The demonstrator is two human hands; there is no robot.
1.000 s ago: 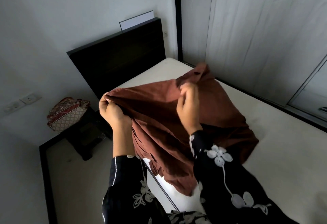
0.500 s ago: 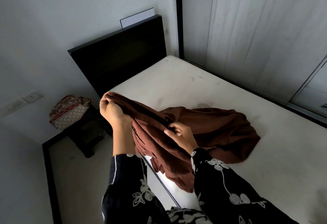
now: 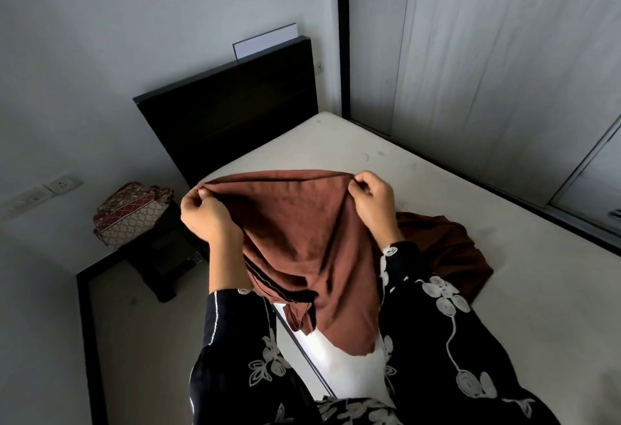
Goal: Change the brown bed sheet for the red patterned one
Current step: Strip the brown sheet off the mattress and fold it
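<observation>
Right hand (image 3: 371,204) has risen above the mattress (image 3: 437,189), spreading the brown bed sheet (image 3: 295,233).
Soft, light, limp; fingers of left hand (image 3: 205,219) and right pinch its top hem.

- Plain white walls (image 3: 100,38) rise behind a dark headboard (image 3: 232,115), a white panel (image 3: 265,41) showing above it.
- A bare, pale mattress (image 3: 504,290) runs alongside pale wood-grain wardrobe doors (image 3: 504,55).
- Wall sockets (image 3: 62,184) sit above a dark low bedside table (image 3: 168,256) on a pale floor (image 3: 144,357); the light is dim.
</observation>
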